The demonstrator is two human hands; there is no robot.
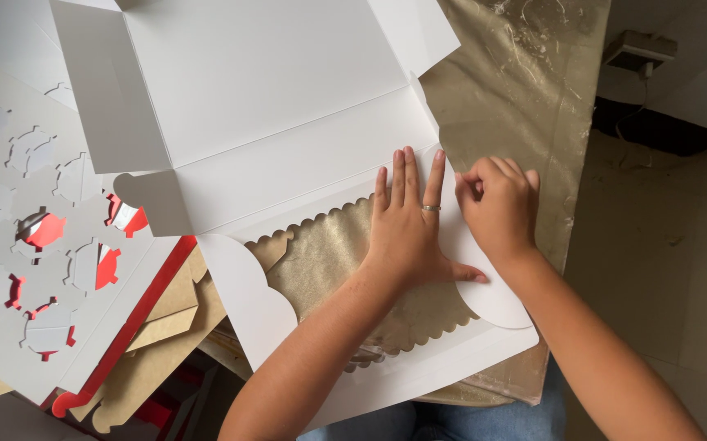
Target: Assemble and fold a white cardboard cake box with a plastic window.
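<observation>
In the head view, the white die-cut box blank (288, 139) lies unfolded across the middle of the frame on the gold-covered tabletop (525, 106), its long axis running from lower left up to the right. The left hand (409, 233) presses flat on it, fingers spread narrowly and pointing to the top of the frame. Just beside it on the right, the right hand (496, 204) curls its fingers, pinching the blank's right edge flap. White punched sheets (18, 212) fill the left.

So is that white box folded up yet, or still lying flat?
Flat: the white box blank lies spread open, panels and flaps unfolded, left hand pressing its scalloped window panel.
</observation>
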